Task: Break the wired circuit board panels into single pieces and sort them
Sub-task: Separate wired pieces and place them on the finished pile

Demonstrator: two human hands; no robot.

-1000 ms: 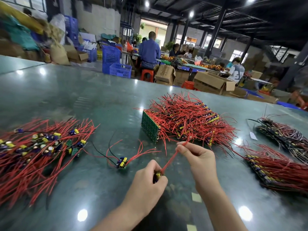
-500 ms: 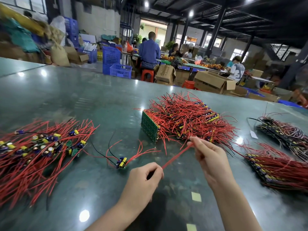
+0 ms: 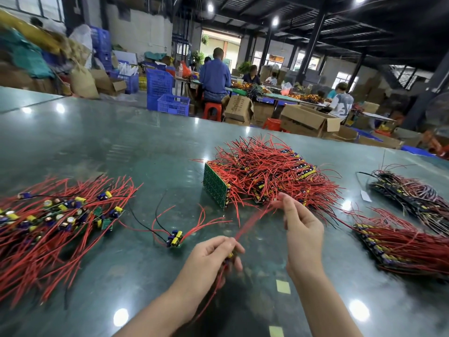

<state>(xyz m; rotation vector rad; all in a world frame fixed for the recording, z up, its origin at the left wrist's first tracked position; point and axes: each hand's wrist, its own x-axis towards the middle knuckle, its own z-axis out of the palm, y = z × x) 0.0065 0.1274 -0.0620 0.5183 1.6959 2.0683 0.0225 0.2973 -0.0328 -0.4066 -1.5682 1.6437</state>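
Roughly mid-job, head view: sorted pile of single boards [image 3: 56, 215] lies far left, one loose single board [image 3: 175, 237] beside it. Left hand [image 3: 209, 259] pinches a small board, right hand [image 3: 301, 229] pinches its red wire [image 3: 252, 221] (blurred) taut between them. Unbroken panel stack [image 3: 255, 176] and more panels [image 3: 401, 242] wait on the table [image 3: 97, 147]. Containers: only blue crates [image 3: 173, 104] and cardboard boxes [image 3: 308, 120] behind, contents unreadable.
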